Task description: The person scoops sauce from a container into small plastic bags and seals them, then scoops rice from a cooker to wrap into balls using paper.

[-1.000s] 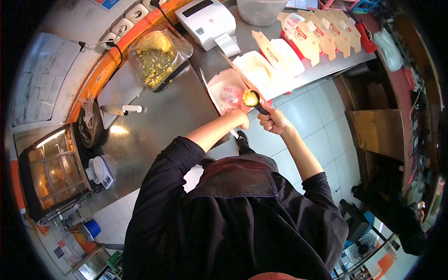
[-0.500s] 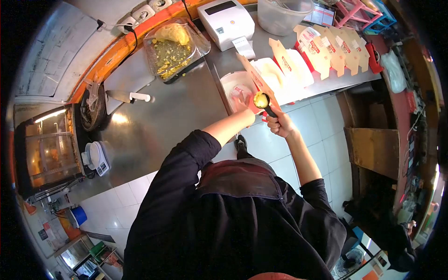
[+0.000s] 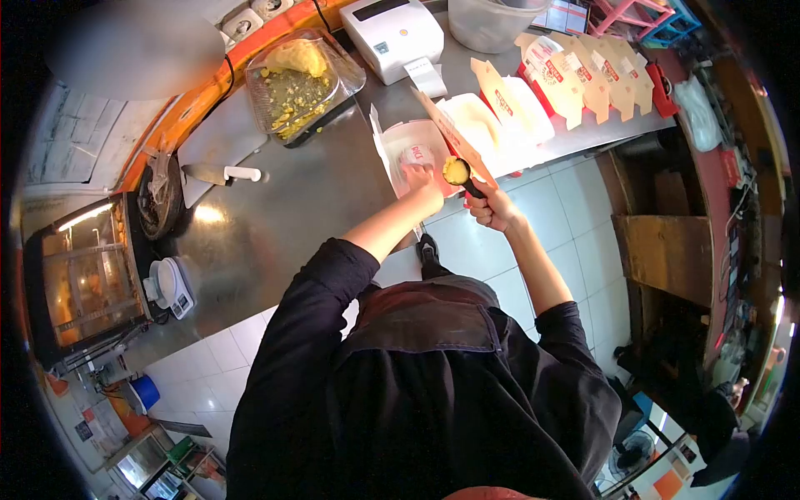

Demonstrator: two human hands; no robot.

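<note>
A black-handled scoop [image 3: 457, 172], filled with yellow food, is gripped in the closed right hand [image 3: 492, 208] and held just over the open takeaway box [image 3: 408, 146] on the steel counter [image 3: 275, 217]. The box's near edge is touched by the left hand [image 3: 422, 178]; whether its fingers are closed cannot be told. A clear tray of yellow food [image 3: 296, 79] is seen further back, beside a white label printer [image 3: 392, 33].

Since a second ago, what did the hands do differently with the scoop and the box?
The left hand slid forward from the near edge into the open white paper box. The right hand kept hold of the black-handled round scoop, still full of yellow food, beside the box's flap. The clear plastic tray and white-handled knife stayed put.
</note>
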